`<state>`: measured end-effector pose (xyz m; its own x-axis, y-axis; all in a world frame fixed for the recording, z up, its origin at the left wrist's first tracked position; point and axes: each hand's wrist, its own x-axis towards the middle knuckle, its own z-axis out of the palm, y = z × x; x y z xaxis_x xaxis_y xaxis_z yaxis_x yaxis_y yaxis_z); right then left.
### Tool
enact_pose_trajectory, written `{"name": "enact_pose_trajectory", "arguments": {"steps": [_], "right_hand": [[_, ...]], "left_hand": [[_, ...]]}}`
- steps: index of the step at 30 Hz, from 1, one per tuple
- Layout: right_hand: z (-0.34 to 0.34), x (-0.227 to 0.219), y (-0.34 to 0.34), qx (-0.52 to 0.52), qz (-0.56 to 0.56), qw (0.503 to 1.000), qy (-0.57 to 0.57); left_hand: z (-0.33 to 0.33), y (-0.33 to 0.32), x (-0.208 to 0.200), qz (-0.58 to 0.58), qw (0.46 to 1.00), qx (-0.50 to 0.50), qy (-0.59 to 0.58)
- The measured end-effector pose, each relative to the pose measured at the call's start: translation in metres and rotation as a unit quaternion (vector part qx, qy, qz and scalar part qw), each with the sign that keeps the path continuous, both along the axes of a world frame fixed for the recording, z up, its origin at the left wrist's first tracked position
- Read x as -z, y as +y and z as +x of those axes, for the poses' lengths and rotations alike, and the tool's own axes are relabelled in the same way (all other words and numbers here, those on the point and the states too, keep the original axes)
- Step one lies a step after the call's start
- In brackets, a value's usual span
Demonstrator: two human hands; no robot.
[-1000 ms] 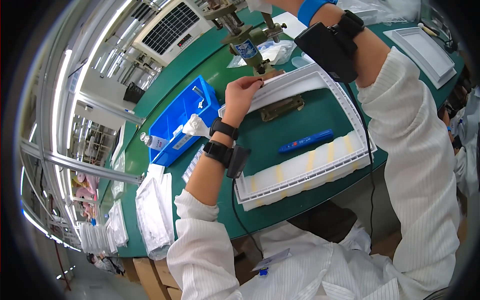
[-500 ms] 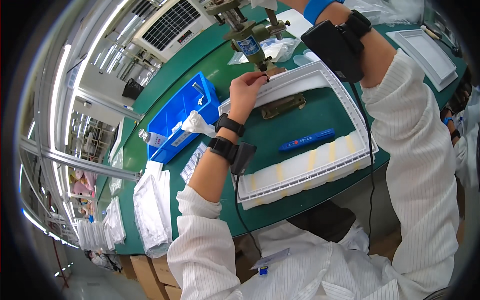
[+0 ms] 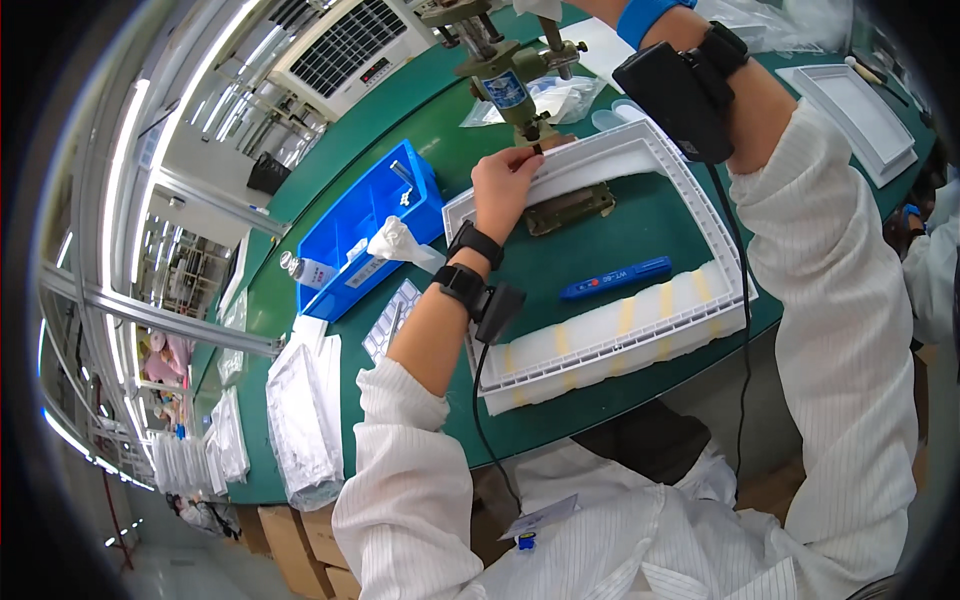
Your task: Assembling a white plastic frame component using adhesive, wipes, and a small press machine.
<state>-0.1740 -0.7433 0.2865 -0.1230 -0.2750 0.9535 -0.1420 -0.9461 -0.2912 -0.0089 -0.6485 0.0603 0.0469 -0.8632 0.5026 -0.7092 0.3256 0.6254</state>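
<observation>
1. Grip, left: I am pinching a small dark piece (image 3: pixel 538 151) between the thumb and forefinger of the left hand (image 3: pixel 503 185), just below the lower tip of the olive-green press (image 3: pixel 505 85).
2. Grip, right: the upper edge of the view is cutting off most of the right hand (image 3: pixel 600 8); I cannot tell whether it is gripping anything.
3. Workpiece: the white frame (image 3: pixel 735 240) is lying on the green table (image 3: pixel 660 225), its far rail running just beside the press. A white foam strip (image 3: pixel 640 325) with yellow stripes is lining its near side.
4. Frame opening: a blue pen-shaped tool (image 3: pixel 616 278) and an olive metal bar (image 3: pixel 570 208) are lying within the opening.
5. Divided container: the blue bin (image 3: pixel 430 195) is standing left of the frame. It is holding a labelled clear bottle (image 3: pixel 315 273) leaning at its near-left end, small white pieces (image 3: pixel 357 248) and a metal cylinder (image 3: pixel 402 172). A crumpled white bag (image 3: pixel 393 240) is hanging over its near wall.
6. Surroundings: a white tray (image 3: pixel 850 115) is lying to the far right; wrapped flat packs (image 3: pixel 305 430) are lying to the left.
7. Obstructions: the left forearm is covering the frame's left rail; a black cable (image 3: pixel 745 330) is hanging across its right rail.
</observation>
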Motion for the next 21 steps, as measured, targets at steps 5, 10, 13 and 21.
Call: {"name": "enact_pose_trajectory", "arguments": {"steps": [5, 10, 13, 21], "right_hand": [[-0.001, -0.001, 0.003, -0.013, 0.009, 1.0, 0.003], [-0.006, 0.004, 0.011, -0.023, 0.029, 0.999, 0.009], [-0.008, 0.009, 0.02, -0.012, 0.002, 1.0, -0.005], [-0.02, 0.019, 0.046, -0.026, -0.02, 0.999, 0.009]], "left_hand": [[0.002, -0.006, 0.0, 0.021, 0.999, -0.017, 0.024], [0.003, -0.005, -0.004, 0.061, 0.997, -0.013, 0.035], [0.006, -0.007, -0.003, 0.068, 0.997, -0.011, 0.044], [0.004, -0.008, -0.002, 0.063, 0.997, -0.007, 0.047]]}}
